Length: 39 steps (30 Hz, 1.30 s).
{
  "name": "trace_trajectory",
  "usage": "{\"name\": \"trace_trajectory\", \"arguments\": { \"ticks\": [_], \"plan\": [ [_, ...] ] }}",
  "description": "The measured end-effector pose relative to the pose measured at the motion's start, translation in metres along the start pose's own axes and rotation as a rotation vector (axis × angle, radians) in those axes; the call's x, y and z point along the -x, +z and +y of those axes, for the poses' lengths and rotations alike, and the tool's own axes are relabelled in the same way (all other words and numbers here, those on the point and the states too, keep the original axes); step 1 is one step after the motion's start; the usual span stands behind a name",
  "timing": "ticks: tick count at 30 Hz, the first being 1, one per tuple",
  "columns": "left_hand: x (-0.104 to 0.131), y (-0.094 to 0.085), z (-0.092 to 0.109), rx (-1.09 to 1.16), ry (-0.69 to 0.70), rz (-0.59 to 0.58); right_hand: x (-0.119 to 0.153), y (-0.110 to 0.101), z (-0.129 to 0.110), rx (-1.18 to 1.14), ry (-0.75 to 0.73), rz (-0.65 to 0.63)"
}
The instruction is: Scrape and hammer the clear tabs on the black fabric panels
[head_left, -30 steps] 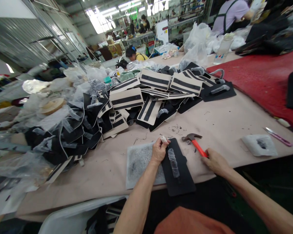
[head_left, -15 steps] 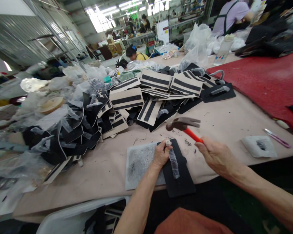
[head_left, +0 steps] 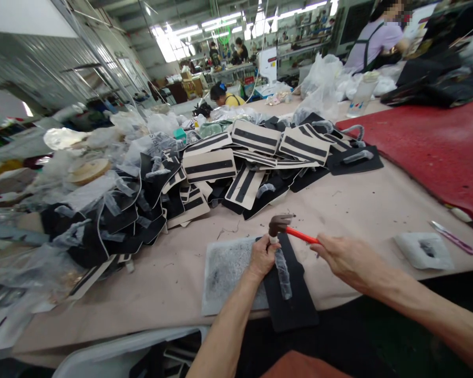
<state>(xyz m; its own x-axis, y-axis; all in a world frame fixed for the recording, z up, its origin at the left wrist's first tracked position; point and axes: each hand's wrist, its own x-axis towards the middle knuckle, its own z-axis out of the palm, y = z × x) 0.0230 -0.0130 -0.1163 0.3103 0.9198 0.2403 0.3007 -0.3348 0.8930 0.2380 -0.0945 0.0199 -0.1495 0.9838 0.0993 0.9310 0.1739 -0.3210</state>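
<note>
My right hand (head_left: 339,257) is closed round the orange handle of a claw hammer (head_left: 301,234). The hammer's head meets the top of a white-topped punch (head_left: 274,240), which my left hand (head_left: 262,257) grips upright. Beneath the punch lies a black panel (head_left: 295,294) with a plastic-wrapped handle (head_left: 284,275) along it. The panel rests partly on a grey-white board (head_left: 226,273) with a worn, speckled surface and reaches over the table's front edge. The punch's lower tip is hidden by my fingers.
A heap of black and cream panels (head_left: 208,165) spreads across the table behind my hands. To the right lie a white packet (head_left: 423,251) and a small pointed tool (head_left: 453,237). A plastic bin (head_left: 102,354) stands below the front edge. Co-workers sit farther back.
The hammer has swung down and left, from above the punch onto its top. My left hand still holds the punch on the panel.
</note>
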Motion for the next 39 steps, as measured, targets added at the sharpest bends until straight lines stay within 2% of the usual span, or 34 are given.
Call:
{"name": "trace_trajectory", "arguments": {
  "ticks": [3,4,5,9,12,15,17,18,20,22,23,26,28,31,34,39],
  "plan": [
    [0.0,0.0,0.001,0.028,-0.004,0.003,-0.001,-0.003,-0.004,-0.087,0.102,0.214],
    [0.0,0.0,0.001,0.03,-0.004,0.005,-0.001,-0.003,-0.005,-0.102,0.114,0.23],
    [-0.001,0.0,0.002,0.027,-0.007,0.005,-0.001,-0.002,-0.005,-0.092,0.106,0.196],
    [-0.001,-0.001,0.002,0.003,-0.018,-0.01,0.0,0.008,0.008,0.004,0.032,-0.097],
    [0.0,-0.002,0.003,0.014,-0.011,-0.008,0.0,0.023,0.029,-0.135,0.164,-0.11],
    [0.0,-0.003,0.005,0.038,-0.019,-0.013,0.005,0.052,0.056,-0.354,0.383,-0.194],
    [0.0,-0.005,0.009,0.062,-0.036,-0.026,0.011,0.076,0.072,-0.358,0.501,-0.254],
    [0.0,-0.007,0.011,0.077,-0.046,-0.037,0.013,0.088,0.077,-0.293,0.516,-0.232],
    [-0.001,-0.011,0.015,0.107,-0.067,-0.07,0.017,0.104,0.077,-0.113,0.433,-0.074],
    [-0.004,-0.016,0.019,0.136,-0.091,-0.124,0.017,0.111,0.061,-0.029,0.253,0.107],
    [-0.005,-0.018,0.02,0.149,-0.103,-0.156,0.014,0.112,0.047,-0.057,0.149,0.153],
    [-0.009,-0.024,0.023,0.171,-0.128,-0.216,0.001,0.119,0.0,-0.306,-0.12,0.086],
    [-0.011,-0.025,0.023,0.17,-0.132,-0.21,-0.009,0.132,-0.024,-0.403,-0.193,0.037],
    [-0.01,-0.021,0.021,0.153,-0.11,-0.157,-0.018,0.16,-0.038,-0.378,-0.162,0.077],
    [-0.005,-0.009,0.018,0.065,-0.066,-0.011,-0.018,0.178,-0.033,-0.377,-0.136,0.107],
    [0.006,0.012,0.018,-0.117,-0.042,0.343,-0.014,0.176,-0.025,-0.467,-0.124,0.112]
  ]
}}
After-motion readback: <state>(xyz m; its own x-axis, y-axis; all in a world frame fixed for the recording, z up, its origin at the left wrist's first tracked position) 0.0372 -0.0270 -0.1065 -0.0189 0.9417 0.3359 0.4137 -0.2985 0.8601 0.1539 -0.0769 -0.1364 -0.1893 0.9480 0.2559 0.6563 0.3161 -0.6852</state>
